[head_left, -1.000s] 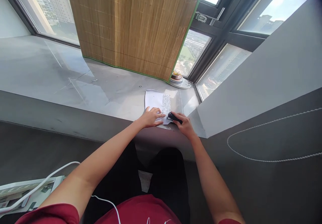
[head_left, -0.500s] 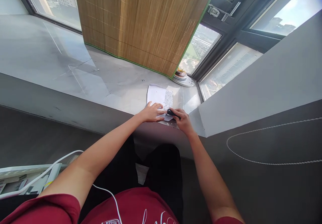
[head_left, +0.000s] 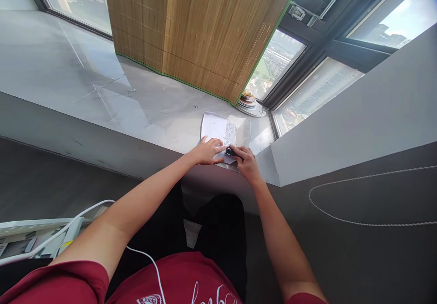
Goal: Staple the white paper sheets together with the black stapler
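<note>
A white sheet of paper (head_left: 213, 124) lies on the sill near its front edge, with dense dark marks down its right side. My left hand (head_left: 207, 152) rests over the paper's lower part, fingers spread and reaching toward the right. Closed around a small black handheld tool (head_left: 229, 150) with a rounded head is my right hand (head_left: 248, 163). The tool's head sits over the marked strip, close to my left fingertips. Its exact kind is too small to make out, and my fingers hide part of its handle.
A stack of plates (head_left: 251, 106) stands in the sill's far right corner by the window. A bamboo blind (head_left: 198, 31) hangs down to the grey sill (head_left: 164, 113). At lower left are a white cart (head_left: 41, 226) and a white cable (head_left: 82, 215). A beaded cord (head_left: 316, 204) loops at right.
The view has shifted slightly. The tool's head stays at the marked strip, moved a very little at most. My left hand keeps its place on the paper.
</note>
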`<state>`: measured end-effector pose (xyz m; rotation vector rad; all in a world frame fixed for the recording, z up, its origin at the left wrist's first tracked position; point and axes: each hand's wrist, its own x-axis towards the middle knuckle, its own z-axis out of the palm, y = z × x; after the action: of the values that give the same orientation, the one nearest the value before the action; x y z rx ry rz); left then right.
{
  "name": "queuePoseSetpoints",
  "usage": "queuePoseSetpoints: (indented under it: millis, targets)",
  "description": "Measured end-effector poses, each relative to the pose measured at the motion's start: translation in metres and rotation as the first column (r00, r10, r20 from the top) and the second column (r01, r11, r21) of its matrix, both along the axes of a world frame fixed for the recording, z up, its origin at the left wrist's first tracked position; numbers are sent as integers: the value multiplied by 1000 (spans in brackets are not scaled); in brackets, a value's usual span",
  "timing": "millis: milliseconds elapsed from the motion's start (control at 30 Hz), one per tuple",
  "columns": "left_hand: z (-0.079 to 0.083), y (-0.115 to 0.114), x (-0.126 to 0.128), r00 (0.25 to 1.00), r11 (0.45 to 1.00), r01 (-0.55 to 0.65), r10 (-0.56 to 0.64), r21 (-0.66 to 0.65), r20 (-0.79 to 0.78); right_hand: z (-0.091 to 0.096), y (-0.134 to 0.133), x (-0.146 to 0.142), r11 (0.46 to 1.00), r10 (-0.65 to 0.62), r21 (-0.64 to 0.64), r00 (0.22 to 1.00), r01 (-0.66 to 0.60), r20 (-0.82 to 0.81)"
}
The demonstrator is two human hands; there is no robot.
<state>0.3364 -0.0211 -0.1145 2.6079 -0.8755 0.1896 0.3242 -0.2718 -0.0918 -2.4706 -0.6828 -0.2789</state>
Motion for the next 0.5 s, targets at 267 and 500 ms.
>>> queuePoseSetpoints:
  millis: [267, 500]
  targets:
    - [0, 1, -1, 1000, 1000, -3, 3, -15, 0, 0, 0, -4, 1000, -20, -19, 1000, 21, 16]
    - [-2, 0, 1, 1000, 1000, -6, 6, -16, 2, -3, -1, -1, 1000, -30, -5, 999, 30, 28]
